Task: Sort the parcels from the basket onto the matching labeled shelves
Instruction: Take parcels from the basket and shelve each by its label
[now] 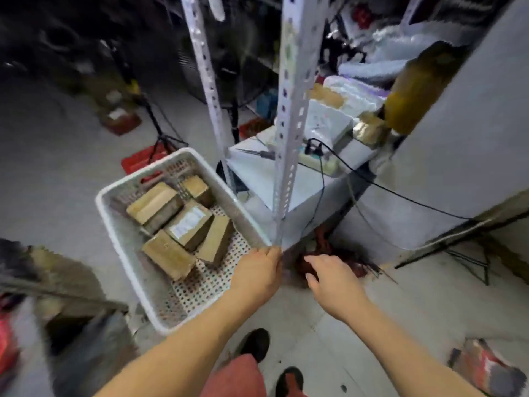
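A white perforated basket (120, 224) stands on the floor left of centre and holds several brown cardboard parcels; one parcel (189, 223) carries a white label. My left hand (259, 272) hovers over the basket's near right corner, fingers curled down, holding nothing. My right hand (329, 279) reaches forward just right of it, palm down and fingers apart, empty. A white shelf (303, 184) with a perforated metal post (289, 133) rises right behind the basket; white packets (326, 121) and a small brown box (370, 131) lie on it.
A power strip with a black cable (317, 163) lies on the shelf. Red tangled material (323, 253) sits on the floor under the shelf corner. A tripod (163, 133) stands behind the basket. Dark clutter lies at the lower left. My feet are at the bottom centre.
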